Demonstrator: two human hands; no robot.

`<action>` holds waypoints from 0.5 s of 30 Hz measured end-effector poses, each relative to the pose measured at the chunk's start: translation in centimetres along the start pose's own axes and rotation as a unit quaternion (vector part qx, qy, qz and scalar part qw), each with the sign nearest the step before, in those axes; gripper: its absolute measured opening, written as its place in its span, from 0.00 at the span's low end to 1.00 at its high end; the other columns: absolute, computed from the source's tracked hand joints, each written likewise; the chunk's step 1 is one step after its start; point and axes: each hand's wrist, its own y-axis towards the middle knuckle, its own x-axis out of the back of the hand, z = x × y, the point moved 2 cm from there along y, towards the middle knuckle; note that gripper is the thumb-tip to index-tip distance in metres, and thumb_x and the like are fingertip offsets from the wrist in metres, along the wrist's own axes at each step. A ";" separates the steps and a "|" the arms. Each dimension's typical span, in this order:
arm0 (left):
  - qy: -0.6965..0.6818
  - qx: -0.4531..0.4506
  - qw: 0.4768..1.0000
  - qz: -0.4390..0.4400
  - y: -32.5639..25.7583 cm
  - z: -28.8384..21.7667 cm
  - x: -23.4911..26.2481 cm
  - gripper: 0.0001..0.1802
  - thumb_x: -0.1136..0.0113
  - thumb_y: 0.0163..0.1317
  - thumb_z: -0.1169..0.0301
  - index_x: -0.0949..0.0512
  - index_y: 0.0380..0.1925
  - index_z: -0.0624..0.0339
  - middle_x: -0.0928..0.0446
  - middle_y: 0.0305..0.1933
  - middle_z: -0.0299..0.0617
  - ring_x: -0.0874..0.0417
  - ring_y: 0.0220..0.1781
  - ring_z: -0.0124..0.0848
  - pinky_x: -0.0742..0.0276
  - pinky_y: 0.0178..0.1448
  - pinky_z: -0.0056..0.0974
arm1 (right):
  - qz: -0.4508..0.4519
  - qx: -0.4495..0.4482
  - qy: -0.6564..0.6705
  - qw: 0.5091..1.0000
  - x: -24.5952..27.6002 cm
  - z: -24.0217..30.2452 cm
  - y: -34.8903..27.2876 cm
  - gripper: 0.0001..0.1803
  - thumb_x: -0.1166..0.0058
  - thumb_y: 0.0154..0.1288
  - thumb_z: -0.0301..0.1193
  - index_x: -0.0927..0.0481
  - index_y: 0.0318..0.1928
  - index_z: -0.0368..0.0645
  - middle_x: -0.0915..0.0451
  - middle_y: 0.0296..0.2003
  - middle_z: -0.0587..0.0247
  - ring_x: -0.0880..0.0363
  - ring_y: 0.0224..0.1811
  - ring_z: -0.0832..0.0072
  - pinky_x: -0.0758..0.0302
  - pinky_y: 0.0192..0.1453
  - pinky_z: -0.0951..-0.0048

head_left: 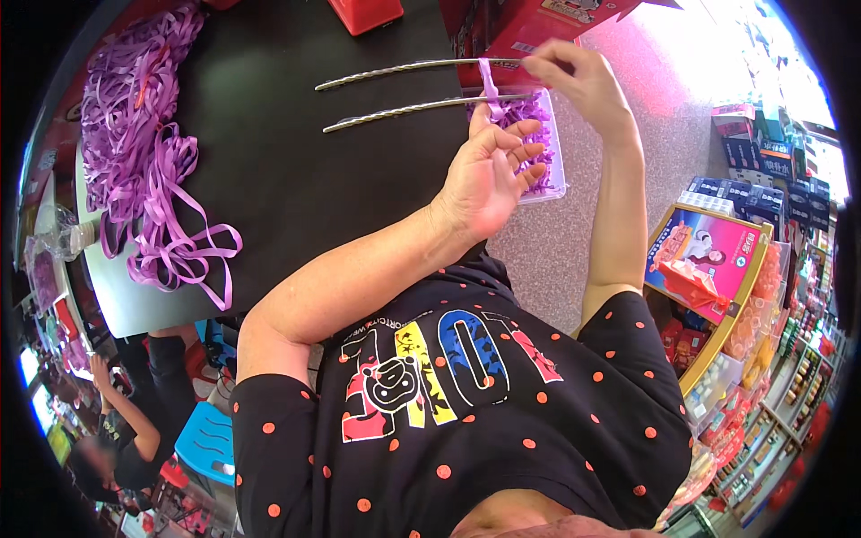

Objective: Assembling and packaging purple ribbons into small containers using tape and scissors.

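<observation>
Bold print [448, 359] in red, yellow and blue spans the black shirt [489, 426], with small white lettering [386, 323] beside it. White characters [777, 167] stand on the dark blue boxes [743, 152] at the right, and more on the pink-and-blue sign [708, 255] near them. The red box [529, 27] at the top bears pale print, too small to make out

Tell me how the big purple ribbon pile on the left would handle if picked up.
The ribbon pile should be floppy, as its strands fold and droop in loose loops. It would likely snag and trail, since many strands cross and tangle. It is probably light for its bulk: the strands look thin and flat.
</observation>
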 end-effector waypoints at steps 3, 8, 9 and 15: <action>0.001 0.001 1.000 -0.012 -0.1 0.0 -0.3 0.34 0.49 0.53 0.74 0.44 0.60 0.38 0.31 0.50 0.41 0.30 0.51 0.37 0.33 0.56 0.45 | -0.079 0.217 -0.081 0.970 -1.7 4.2 0.6 0.08 0.47 0.63 0.32 0.19 0.34 0.42 0.23 0.32 0.64 0.24 0.33 0.75 0.28 0.38 0.73; -0.003 0.006 1.000 -0.005 0.1 0.2 -0.2 0.33 0.49 0.52 0.74 0.43 0.60 0.38 0.31 0.49 0.40 0.30 0.51 0.36 0.33 0.56 0.45 | 0.023 0.317 -0.303 0.898 -2.2 4.7 1.3 0.08 0.45 0.56 0.25 0.18 0.38 0.44 0.27 0.36 0.63 0.25 0.41 0.67 0.26 0.44 0.72; -0.002 0.008 1.000 -0.002 0.2 0.2 -0.2 0.33 0.49 0.53 0.74 0.43 0.60 0.38 0.31 0.49 0.40 0.30 0.51 0.36 0.33 0.56 0.45 | 0.026 0.310 -0.323 0.894 -1.8 4.2 1.4 0.12 0.47 0.54 0.26 0.17 0.40 0.50 0.25 0.38 0.64 0.25 0.41 0.66 0.26 0.45 0.69; -0.002 0.000 1.000 -0.009 0.0 0.1 -0.4 0.33 0.51 0.53 0.74 0.44 0.60 0.41 0.30 0.49 0.40 0.29 0.49 0.35 0.32 0.55 0.43 | -0.026 0.320 -0.289 0.902 -1.4 1.0 -0.8 0.16 0.47 0.52 0.25 0.16 0.42 0.50 0.23 0.40 0.63 0.25 0.44 0.66 0.26 0.48 0.69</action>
